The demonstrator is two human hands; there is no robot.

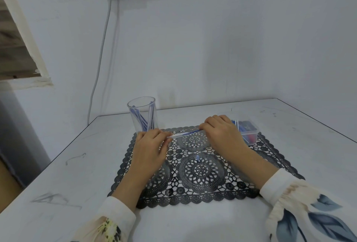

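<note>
Over the far half of the black lace mat [202, 193], she holds a pen [183, 134] stretched between both hands, lying almost level and just above the lace. The left hand [152, 143] pinches the clear barrel end, with fingers curled in around it, above the mat's far left part. The right hand [220, 131] pinches the other end, where a blue strip shows inside the clear tube, above the mat's far edge. A small blue cap [197, 157] lies loose near the middle of the mat, well below the pen and touching neither hand. A clear cup [143, 114] stands upright at the mat's far left corner with several blue pens leaning inside it. A clear plastic box [249, 131] sits on the mat's far right corner, just behind the right hand, with more pens and something red in it. The mat lies on a pale table [77, 164] scuffed with grey marks
</note>
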